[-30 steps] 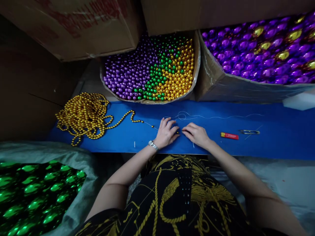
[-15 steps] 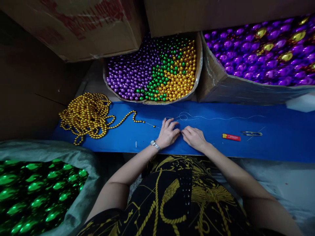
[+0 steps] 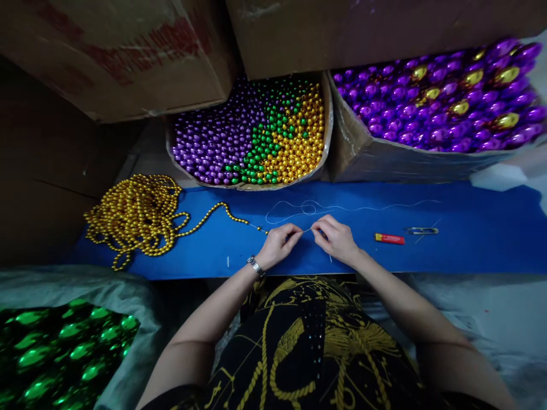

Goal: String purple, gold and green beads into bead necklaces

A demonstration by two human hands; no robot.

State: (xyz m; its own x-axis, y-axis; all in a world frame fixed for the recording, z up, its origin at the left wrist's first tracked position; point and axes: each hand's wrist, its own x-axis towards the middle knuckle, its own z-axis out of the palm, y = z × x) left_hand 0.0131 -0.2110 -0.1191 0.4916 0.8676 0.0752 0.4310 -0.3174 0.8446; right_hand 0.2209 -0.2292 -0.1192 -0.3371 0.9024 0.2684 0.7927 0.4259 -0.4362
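Note:
Thin pale thread (image 3: 306, 230) stretches across the short gap between my two hands. My left hand (image 3: 278, 244), with a watch (image 3: 255, 265) on its wrist, is closed in a pinch on it. My right hand (image 3: 335, 236) pinches the thread too, a little to the right. Left of my hands runs a string of gold beads (image 3: 222, 206), with loosely spaced beads at its end near my left fingers. It comes from a heap of gold bead strands (image 3: 135, 208). More thread (image 3: 277, 206) lies in loops behind my hands.
A red and yellow lighter (image 3: 388, 238) and small thread snips (image 3: 422, 230) lie to the right on the blue table (image 3: 470, 250). Behind stand a box of small purple, green and gold beads (image 3: 252, 142) and a box of larger purple ones (image 3: 405, 114). A sack (image 3: 141, 319) of green ornaments stands front left.
My left hand has gone from spread fingers to a pinch, and a taut bit of thread now shows between my hands. The whole view has shifted slightly.

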